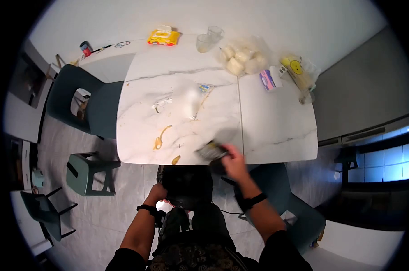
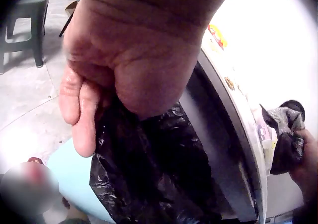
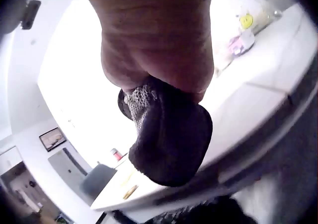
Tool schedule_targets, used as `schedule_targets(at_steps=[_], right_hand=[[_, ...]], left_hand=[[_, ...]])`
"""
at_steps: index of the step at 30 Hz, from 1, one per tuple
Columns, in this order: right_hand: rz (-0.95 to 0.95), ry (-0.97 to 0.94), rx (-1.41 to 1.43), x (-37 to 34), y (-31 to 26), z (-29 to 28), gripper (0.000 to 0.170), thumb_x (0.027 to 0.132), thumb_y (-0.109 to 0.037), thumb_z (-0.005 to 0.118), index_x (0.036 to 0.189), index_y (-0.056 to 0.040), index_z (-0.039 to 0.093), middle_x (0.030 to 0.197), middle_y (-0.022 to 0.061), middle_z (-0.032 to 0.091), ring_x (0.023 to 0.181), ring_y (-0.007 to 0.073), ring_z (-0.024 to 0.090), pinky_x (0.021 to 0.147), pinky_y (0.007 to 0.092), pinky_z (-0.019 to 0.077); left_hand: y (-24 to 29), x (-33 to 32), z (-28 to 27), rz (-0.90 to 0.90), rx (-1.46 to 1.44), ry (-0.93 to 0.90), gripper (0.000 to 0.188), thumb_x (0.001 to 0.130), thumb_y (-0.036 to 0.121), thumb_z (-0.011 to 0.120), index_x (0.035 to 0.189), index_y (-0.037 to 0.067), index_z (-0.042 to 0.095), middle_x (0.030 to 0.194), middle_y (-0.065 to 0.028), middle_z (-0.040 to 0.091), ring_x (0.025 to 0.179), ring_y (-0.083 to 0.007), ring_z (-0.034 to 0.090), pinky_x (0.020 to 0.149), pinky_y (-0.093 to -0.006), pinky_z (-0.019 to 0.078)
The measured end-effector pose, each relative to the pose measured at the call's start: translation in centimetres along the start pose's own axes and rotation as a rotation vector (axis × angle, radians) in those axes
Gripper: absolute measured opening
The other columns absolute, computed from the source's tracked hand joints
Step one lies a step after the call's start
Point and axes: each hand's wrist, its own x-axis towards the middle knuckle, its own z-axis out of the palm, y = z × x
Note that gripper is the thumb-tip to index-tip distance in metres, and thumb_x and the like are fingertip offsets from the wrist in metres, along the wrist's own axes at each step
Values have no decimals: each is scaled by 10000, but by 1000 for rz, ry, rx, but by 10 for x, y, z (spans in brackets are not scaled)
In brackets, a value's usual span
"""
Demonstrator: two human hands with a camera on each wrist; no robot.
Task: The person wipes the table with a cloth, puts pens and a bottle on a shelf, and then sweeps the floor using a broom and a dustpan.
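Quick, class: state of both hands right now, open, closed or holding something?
Left hand: closed, holding the black plastic bag.
Right hand: closed, holding a dark cloth-like item; exactly what cannot be told.

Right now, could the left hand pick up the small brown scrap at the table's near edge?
Probably not without letting go first: the left hand grips the black bag, below the tabletop. The brown scrap itself lies uncovered, close by.
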Motion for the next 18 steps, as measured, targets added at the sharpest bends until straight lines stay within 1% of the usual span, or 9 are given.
schedule_targets(at_steps=[2,3,4,5,7,9,12,14,18], right_hand=[[49,252,4,37,8,-41,429,805,-15,491,1228,-33,556,920,49,625,751,100,546,685,261,474],[58,308,-72,51,-1,-57,436,813,-14,483,1245,-27,540,1019,89,633,826,145,580,747,290,488],[37,353,-163,73,50,-76,417,824,-12,488,1236,-33,545,1145,136,610,961,224,597,839,330,481],[44,382,-364,76,48,-78,390,810,8,500,1191,-36,570,1247,167,557,1102,313,545,952,378,433],[-82,361,-739,79,75,-65,382,757,31,527,1125,-42,598,1238,163,556,1134,359,506,996,414,397],[-244,350,-682,75,69,-26,391,702,50,540,1068,-60,618,1204,156,567,1129,367,493,1002,434,386],[-353,169,-570,59,45,41,372,667,57,571,1004,-88,636,1118,131,598,1072,358,527,937,443,427],[-446,19,-578,42,16,77,363,642,62,590,967,-91,642,1093,100,612,1028,335,546,892,427,453],[-498,-299,-496,11,-10,125,303,694,9,559,963,-102,642,1097,82,607,1037,325,530,895,419,443]], left_hand=[[10,-19,-16,-36,13,-72,237,768,146,501,783,-31,657,738,-214,666,725,-359,671,750,-438,545],[3,-21,-16,-61,-41,-66,237,770,149,501,776,-32,654,733,-215,665,715,-356,672,747,-433,547],[-3,-22,-13,-83,-94,-62,238,771,152,502,768,-33,652,728,-216,665,705,-353,673,744,-427,550],[-10,-20,-9,-102,-146,-57,239,773,154,502,761,-34,649,723,-216,664,696,-350,675,742,-422,552],[-37,-13,9,-21,-56,-28,259,784,171,491,717,-19,653,692,-189,668,661,-323,675,739,-397,553],[-54,-9,15,5,-20,-14,280,794,183,482,687,-6,657,667,-163,670,636,-301,676,739,-378,554],[-42,-26,-2,-163,-166,-45,284,800,185,477,691,6,668,648,-134,674,632,-283,678,748,-366,551],[-39,-35,-14,-167,-129,-89,293,804,186,472,693,-2,667,648,-140,672,634,-286,678,746,-367,551],[-62,-28,-15,-112,-29,-107,277,802,178,497,693,-15,663,655,-163,668,645,-277,684,731,-369,553]])
